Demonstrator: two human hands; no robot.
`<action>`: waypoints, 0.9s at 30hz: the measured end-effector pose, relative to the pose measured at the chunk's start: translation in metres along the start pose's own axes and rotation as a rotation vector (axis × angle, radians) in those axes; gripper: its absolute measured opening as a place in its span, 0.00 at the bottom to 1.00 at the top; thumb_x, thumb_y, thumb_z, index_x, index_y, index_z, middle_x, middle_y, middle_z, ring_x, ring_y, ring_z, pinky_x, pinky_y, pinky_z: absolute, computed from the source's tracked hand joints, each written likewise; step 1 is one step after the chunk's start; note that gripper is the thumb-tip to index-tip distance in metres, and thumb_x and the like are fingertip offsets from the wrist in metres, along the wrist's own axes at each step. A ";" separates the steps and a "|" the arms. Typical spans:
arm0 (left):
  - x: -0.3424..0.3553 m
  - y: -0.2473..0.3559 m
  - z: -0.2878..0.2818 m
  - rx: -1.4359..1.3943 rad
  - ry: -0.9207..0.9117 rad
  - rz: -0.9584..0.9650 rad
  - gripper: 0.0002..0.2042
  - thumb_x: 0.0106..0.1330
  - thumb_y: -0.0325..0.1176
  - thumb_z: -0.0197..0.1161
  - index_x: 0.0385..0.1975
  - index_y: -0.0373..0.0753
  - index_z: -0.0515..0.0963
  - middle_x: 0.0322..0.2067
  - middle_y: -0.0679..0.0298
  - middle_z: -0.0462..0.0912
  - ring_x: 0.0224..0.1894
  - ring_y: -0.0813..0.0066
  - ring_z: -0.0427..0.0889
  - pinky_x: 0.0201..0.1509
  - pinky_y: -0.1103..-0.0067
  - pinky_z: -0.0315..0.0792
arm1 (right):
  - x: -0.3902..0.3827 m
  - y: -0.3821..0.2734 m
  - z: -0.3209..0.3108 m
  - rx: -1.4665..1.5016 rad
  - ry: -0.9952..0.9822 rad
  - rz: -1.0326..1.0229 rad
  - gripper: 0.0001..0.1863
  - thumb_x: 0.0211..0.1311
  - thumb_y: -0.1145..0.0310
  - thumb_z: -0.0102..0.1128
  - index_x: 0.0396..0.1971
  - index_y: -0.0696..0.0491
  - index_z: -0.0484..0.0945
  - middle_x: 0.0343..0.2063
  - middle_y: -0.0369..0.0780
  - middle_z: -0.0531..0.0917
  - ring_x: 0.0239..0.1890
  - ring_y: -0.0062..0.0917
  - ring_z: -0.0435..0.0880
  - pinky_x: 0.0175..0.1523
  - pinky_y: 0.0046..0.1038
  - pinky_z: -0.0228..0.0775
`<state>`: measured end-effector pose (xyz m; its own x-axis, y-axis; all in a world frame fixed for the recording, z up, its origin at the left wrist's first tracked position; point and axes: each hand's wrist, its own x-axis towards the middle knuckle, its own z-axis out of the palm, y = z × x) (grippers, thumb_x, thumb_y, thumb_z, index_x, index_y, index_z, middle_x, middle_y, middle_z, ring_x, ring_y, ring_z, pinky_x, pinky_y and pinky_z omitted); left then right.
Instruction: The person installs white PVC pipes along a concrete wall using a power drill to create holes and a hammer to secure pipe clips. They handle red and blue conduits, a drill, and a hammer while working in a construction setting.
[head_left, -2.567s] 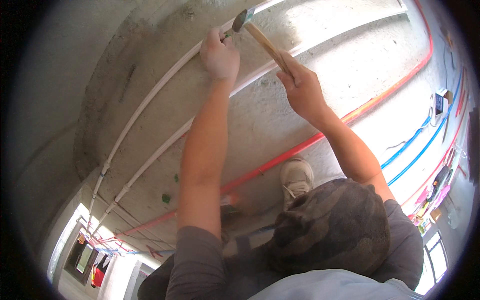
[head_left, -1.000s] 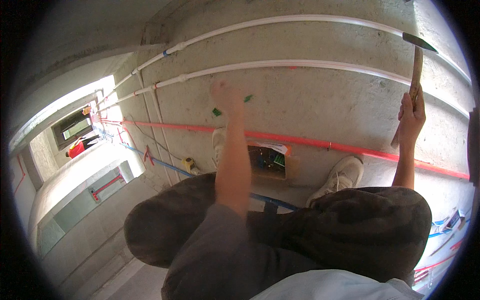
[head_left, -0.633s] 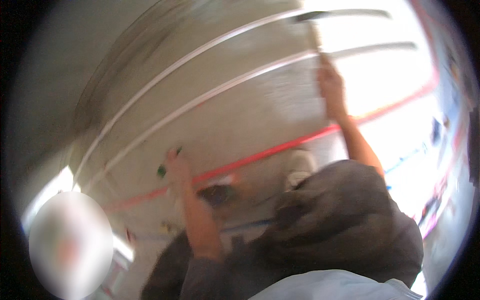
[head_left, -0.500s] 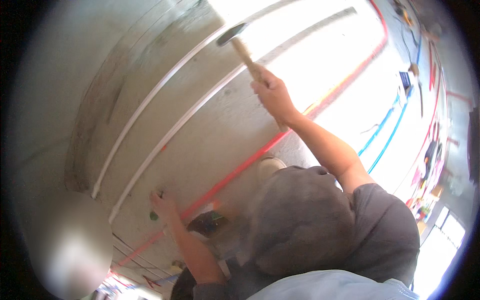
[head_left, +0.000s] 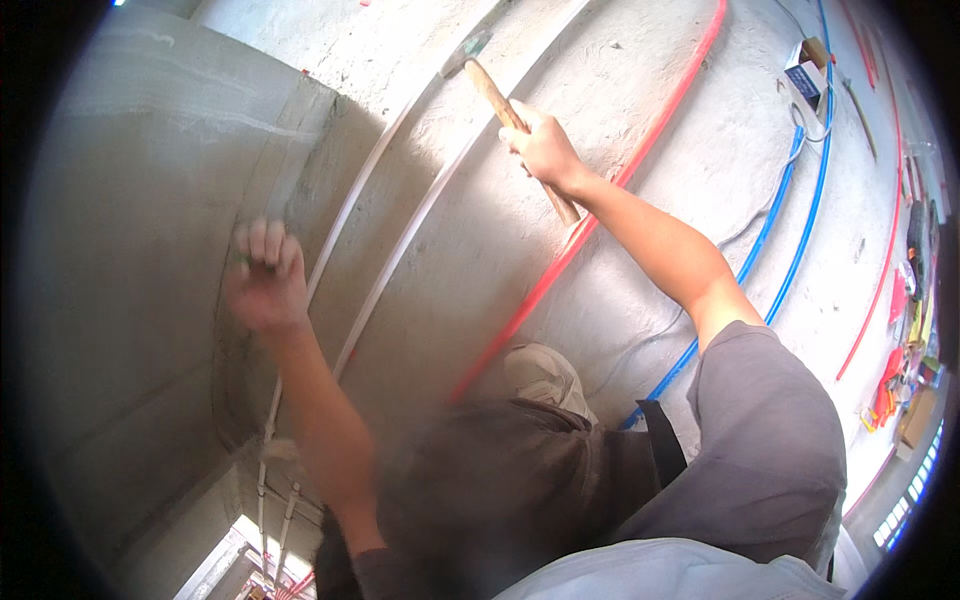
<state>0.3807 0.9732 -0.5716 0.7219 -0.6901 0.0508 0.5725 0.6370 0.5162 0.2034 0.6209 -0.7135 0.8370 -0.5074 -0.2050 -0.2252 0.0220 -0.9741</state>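
Note:
A hammer (head_left: 492, 92) with a pale wooden handle is gripped in my right hand (head_left: 545, 155), my fist wrapped round the middle of the handle. Its metal head points up and away, over the far white pipe (head_left: 375, 165). My left hand (head_left: 268, 285) is raised in front of the grey wall at left, its fingers curled inward and blurred. Something small, dark and greenish shows at the fingers, too smeared to name. Below the hammer, a second white pipe (head_left: 415, 222) and a red pipe (head_left: 560, 262) run along the concrete floor.
Blue pipes (head_left: 790, 265) run along the floor at right, beside a small open carton (head_left: 808, 72) and loose pale cable. Against the far right side lie several coloured packages and tools (head_left: 890, 385). The grey wall (head_left: 150, 230) rises at left. My shoe (head_left: 550, 378) is near the red pipe.
My left hand has lifted from low near the red pipe up to the wall at left. The view has turned toward the wall. The hammer stays in my right hand.

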 end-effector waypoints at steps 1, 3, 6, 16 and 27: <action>0.035 -0.008 0.017 0.005 -0.072 -0.103 0.10 0.62 0.25 0.64 0.34 0.40 0.68 0.33 0.63 0.64 0.34 0.69 0.64 0.36 0.75 0.62 | 0.006 -0.008 -0.006 0.022 0.043 0.018 0.12 0.74 0.68 0.58 0.52 0.56 0.78 0.25 0.31 0.75 0.20 0.13 0.71 0.23 0.21 0.68; 0.102 -0.022 0.057 0.100 -0.177 -0.315 0.07 0.65 0.26 0.63 0.37 0.39 0.71 0.35 0.62 0.66 0.34 0.70 0.66 0.37 0.76 0.64 | 0.025 -0.011 -0.012 0.143 0.035 0.031 0.10 0.74 0.69 0.58 0.49 0.56 0.77 0.25 0.31 0.75 0.20 0.12 0.71 0.23 0.21 0.67; 0.198 -0.038 0.111 0.563 -0.238 -0.658 0.05 0.64 0.24 0.62 0.37 0.38 0.73 0.32 0.63 0.70 0.30 0.74 0.69 0.35 0.77 0.65 | 0.047 -0.013 -0.029 0.239 0.094 0.050 0.09 0.73 0.70 0.59 0.49 0.56 0.77 0.25 0.31 0.76 0.19 0.11 0.71 0.21 0.21 0.66; 0.321 -0.125 0.218 1.856 -0.571 -0.564 0.08 0.60 0.25 0.67 0.38 0.32 0.87 0.37 0.64 0.87 0.44 0.77 0.82 0.54 0.78 0.73 | 0.044 -0.035 -0.182 -0.005 0.474 0.224 0.23 0.68 0.64 0.64 0.61 0.54 0.80 0.25 0.40 0.83 0.24 0.25 0.81 0.31 0.34 0.75; 0.481 -0.451 0.087 1.740 -0.421 -0.199 0.09 0.62 0.29 0.73 0.41 0.38 0.89 0.42 0.55 0.91 0.42 0.63 0.89 0.49 0.72 0.79 | 0.049 -0.023 -0.251 -0.053 0.692 0.489 0.32 0.72 0.65 0.64 0.71 0.61 0.70 0.33 0.46 0.85 0.35 0.29 0.84 0.46 0.35 0.76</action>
<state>0.4358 0.3243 -0.7054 0.4051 -0.9116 -0.0696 -0.5925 -0.3197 0.7394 0.1241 0.3790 -0.6767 0.1499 -0.8644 -0.4800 -0.5201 0.3439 -0.7818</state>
